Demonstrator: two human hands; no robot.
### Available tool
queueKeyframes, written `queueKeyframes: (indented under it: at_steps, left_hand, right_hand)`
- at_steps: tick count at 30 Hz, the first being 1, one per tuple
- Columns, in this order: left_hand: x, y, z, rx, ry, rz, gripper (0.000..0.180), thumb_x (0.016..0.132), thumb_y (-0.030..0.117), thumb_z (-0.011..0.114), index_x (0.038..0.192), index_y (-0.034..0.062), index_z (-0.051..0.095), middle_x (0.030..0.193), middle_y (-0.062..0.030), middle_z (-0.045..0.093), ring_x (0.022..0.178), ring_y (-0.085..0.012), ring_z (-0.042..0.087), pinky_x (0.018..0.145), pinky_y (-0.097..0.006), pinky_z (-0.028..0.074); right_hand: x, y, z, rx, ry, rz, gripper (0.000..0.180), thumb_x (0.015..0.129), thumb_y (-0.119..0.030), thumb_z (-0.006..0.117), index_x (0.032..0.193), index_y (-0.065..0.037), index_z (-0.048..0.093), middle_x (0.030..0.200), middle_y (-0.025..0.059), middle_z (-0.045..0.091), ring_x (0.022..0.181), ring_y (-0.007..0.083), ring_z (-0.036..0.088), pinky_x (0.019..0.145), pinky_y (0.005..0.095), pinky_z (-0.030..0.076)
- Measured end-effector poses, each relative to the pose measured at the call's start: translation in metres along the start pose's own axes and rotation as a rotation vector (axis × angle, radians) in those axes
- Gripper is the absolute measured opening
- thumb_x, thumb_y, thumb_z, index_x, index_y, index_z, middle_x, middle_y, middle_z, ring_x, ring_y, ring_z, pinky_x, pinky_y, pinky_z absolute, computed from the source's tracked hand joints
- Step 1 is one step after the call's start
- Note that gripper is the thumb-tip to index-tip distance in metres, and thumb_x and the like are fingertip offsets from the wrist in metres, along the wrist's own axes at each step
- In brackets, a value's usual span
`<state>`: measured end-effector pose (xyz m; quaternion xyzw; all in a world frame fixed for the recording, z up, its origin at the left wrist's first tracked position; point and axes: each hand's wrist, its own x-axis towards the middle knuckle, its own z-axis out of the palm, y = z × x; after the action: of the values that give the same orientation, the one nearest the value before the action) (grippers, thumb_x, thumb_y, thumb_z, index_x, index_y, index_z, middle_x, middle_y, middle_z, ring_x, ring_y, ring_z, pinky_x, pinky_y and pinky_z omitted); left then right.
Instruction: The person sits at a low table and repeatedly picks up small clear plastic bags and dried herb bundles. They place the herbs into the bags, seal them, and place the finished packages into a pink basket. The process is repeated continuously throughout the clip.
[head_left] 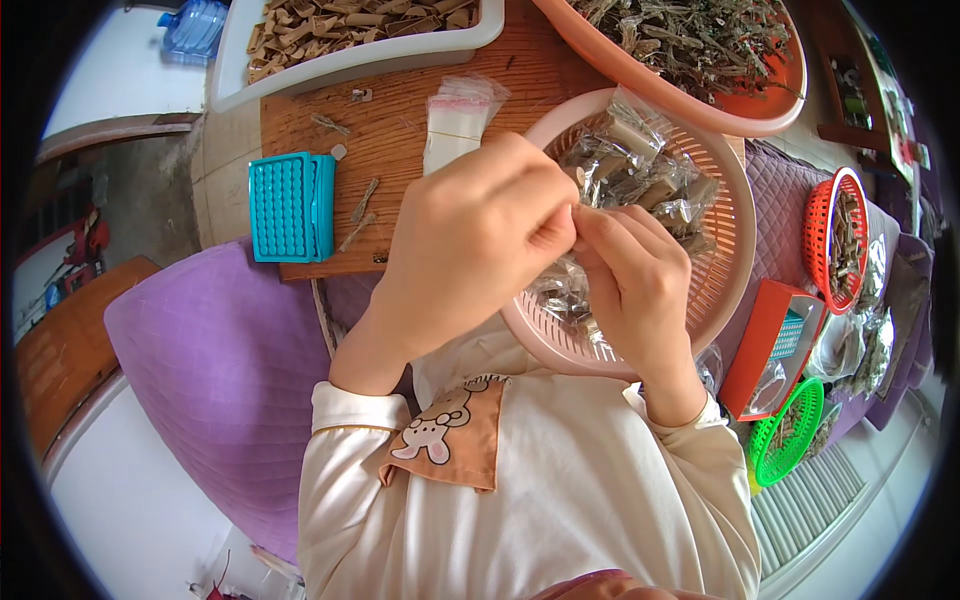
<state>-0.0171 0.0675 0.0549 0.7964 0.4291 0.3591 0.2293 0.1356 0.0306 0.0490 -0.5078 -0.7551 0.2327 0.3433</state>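
My left hand (470,240) and my right hand (630,275) meet over a pink slotted basket (735,215) that holds several small clear bags of brown dried pieces. Both hands pinch one small clear bag (565,285) between their fingertips, just above the basket's near rim. The bag is mostly hidden by my fingers. A stack of empty clear bags (455,125) lies on the wooden board (400,110) just beyond my left hand.
A white tray of cut brown sticks (340,60) and an orange bowl of dried herbs (760,100) stand at the back. A teal perforated block (292,205) lies at the left. Red (815,235) and green (790,440) small baskets and an orange box (755,350) sit at the right. A purple cushion (210,370) lies below.
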Motion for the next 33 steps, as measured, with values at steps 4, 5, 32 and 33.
queueKeyframes:
  at_steps: [4, 5, 32, 33]
  left_hand:
    - [0.007, -0.034, -0.006, -0.284, 0.378, -0.219, 0.005, 0.076, 0.000, 0.054, 0.079, 0.0036, 0.056, 0.085, -0.0062, 0.061, 0.049, -0.0077, 0.043, 0.044, -0.020, 0.037]
    - [0.006, -0.040, -0.012, -0.559, 0.466, -0.398, 0.005, 0.080, 0.001, 0.051, 0.083, 0.0030, 0.054, 0.086, -0.0073, 0.062, 0.048, -0.0050, 0.040, 0.043, -0.018, 0.034]
    - [-0.022, 0.005, 0.024, -0.164, 0.279, -0.008, 0.010, 0.077, 0.011, 0.064, 0.083, 0.0038, 0.066, 0.061, -0.0032, 0.052, 0.050, -0.0109, 0.045, 0.043, -0.022, 0.033]
    - [-0.025, 0.002, 0.025, -0.151, 0.307, 0.054, 0.010, 0.077, 0.011, 0.065, 0.084, 0.0039, 0.066, 0.061, -0.0028, 0.052, 0.050, -0.0114, 0.045, 0.043, -0.023, 0.033]
  right_hand:
    - [-0.006, -0.003, -0.007, 0.210, 0.110, 0.091, 0.016, 0.076, 0.001, 0.058, 0.092, 0.000, 0.062, 0.069, 0.0078, 0.058, 0.060, 0.0174, 0.053, 0.054, 0.0286, 0.043]
    - [-0.010, -0.002, -0.010, 0.313, 0.135, 0.181, 0.014, 0.078, -0.001, 0.057, 0.092, 0.000, 0.062, 0.071, 0.0065, 0.057, 0.060, 0.0145, 0.052, 0.054, 0.0271, 0.042]
    - [-0.013, 0.000, 0.005, 2.093, 0.258, 0.833, 0.022, 0.085, -0.015, 0.051, 0.104, -0.004, 0.054, 0.092, 0.0104, 0.061, 0.085, 0.0214, 0.060, 0.076, 0.0346, 0.050]
    - [-0.013, -0.001, 0.004, 2.150, 0.229, 0.833, 0.020, 0.085, -0.014, 0.051, 0.102, -0.004, 0.054, 0.090, 0.0098, 0.061, 0.083, 0.0212, 0.060, 0.074, 0.0345, 0.051]
